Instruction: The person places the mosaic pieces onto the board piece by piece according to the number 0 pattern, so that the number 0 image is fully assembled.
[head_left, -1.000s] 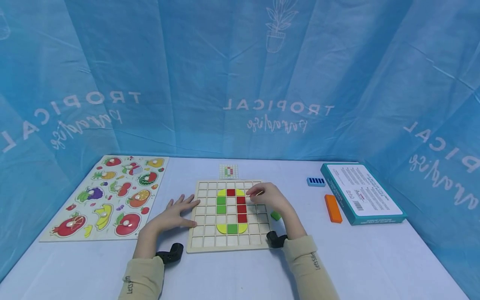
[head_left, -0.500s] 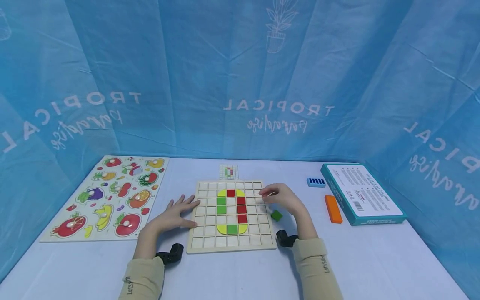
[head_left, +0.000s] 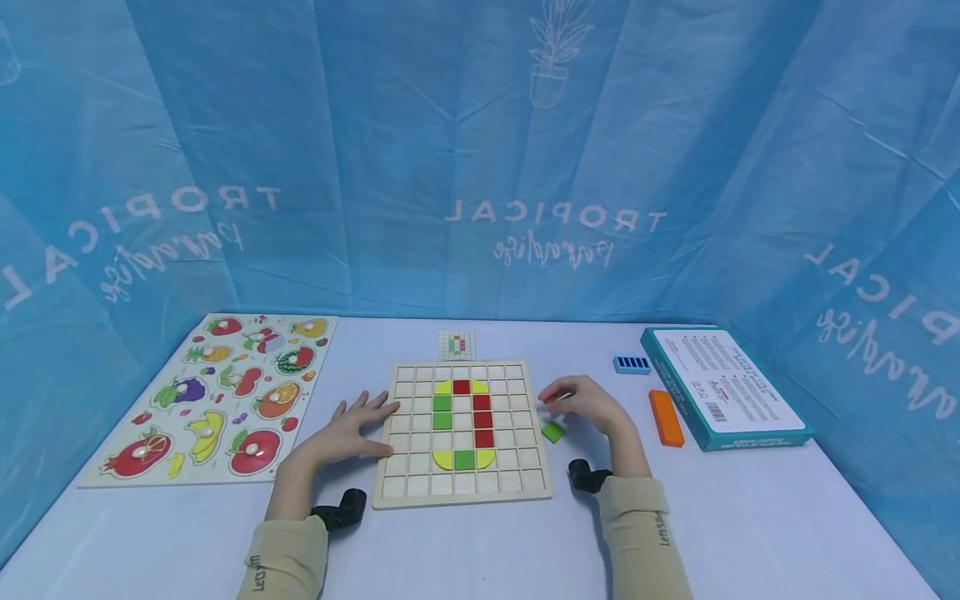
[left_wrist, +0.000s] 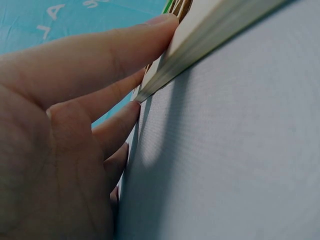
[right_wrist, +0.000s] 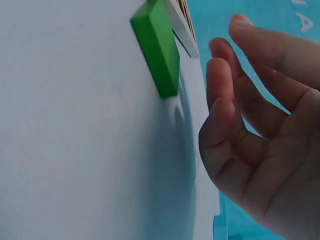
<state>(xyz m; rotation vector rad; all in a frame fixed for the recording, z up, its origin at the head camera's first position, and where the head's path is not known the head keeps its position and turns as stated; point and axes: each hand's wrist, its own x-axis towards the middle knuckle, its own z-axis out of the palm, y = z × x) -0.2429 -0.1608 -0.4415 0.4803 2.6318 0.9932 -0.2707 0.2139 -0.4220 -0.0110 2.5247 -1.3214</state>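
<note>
A wooden grid board (head_left: 517,479) lies on the table, bearing red, green and yellow tiles arranged in a rounded ring. My left hand (head_left: 348,429) touches its left edge with spread, fairly straight fingers; the left wrist view shows the thumb (left_wrist: 145,32) on the board's rim. Just off the board's right edge is a loose green block (head_left: 552,431), seen larger in the right wrist view (right_wrist: 157,50). My right hand (head_left: 588,404) hovers above and beside that block, fingers loosely bent, holding nothing and apart from the block.
Behind the board lies a small pattern card (head_left: 457,344). A fruit puzzle board (head_left: 247,417) occupies the left side. To the right are a blue striped block (head_left: 632,365), an orange bar (head_left: 666,417) and a teal box (head_left: 727,387). A blue curtain (head_left: 405,167) hangs behind the table.
My right hand has moved from over the board's upper right rightward, off the board to near the green block. The left hand and the tiles have stayed put.
</note>
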